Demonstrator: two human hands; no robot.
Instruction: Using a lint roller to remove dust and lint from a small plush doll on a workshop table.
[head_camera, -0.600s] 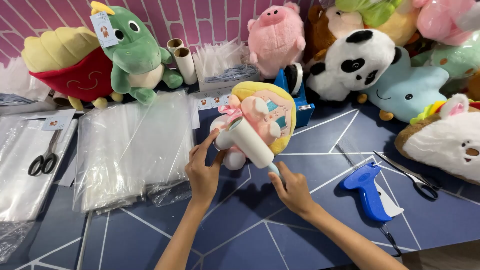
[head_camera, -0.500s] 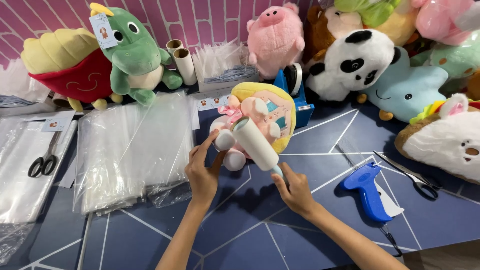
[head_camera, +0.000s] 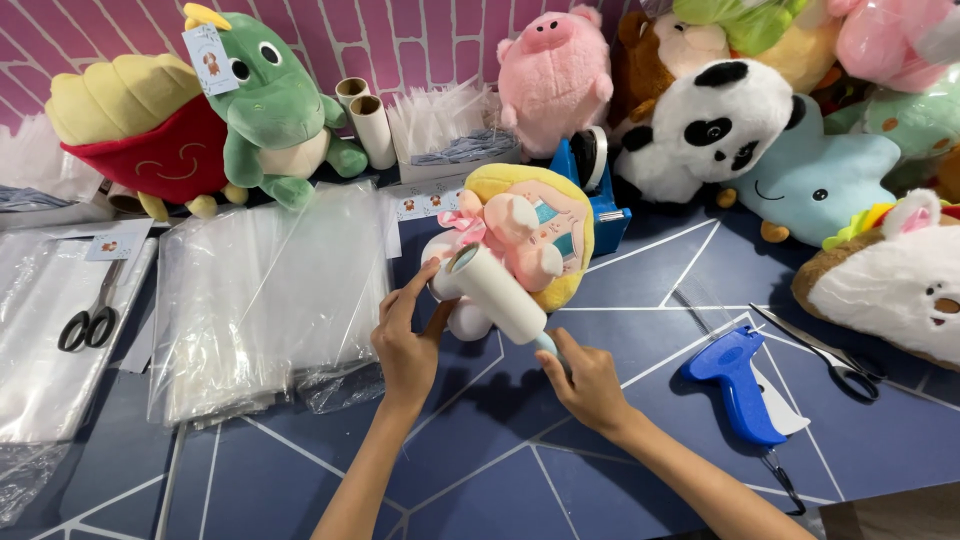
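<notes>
A white lint roller (head_camera: 495, 290) lies slanted across the front of a blonde plush doll (head_camera: 545, 215) with a pink bow, which rests on the blue table (head_camera: 480, 470). My right hand (head_camera: 585, 385) grips the roller's pale blue handle at its lower end. My left hand (head_camera: 405, 340) pinches the roller's upper end, index finger on top and thumb underneath, close to the doll's white foot.
A stack of clear plastic bags (head_camera: 265, 300) lies to the left, with black scissors (head_camera: 88, 325) beyond it. A blue tagging gun (head_camera: 735, 380) and another pair of scissors (head_camera: 820, 355) lie to the right. Plush toys, cardboard tubes (head_camera: 365, 120) and a blue tape dispenser (head_camera: 595, 180) line the back.
The roller has slipped a little lower over the doll. Both hands stay almost where they were.
</notes>
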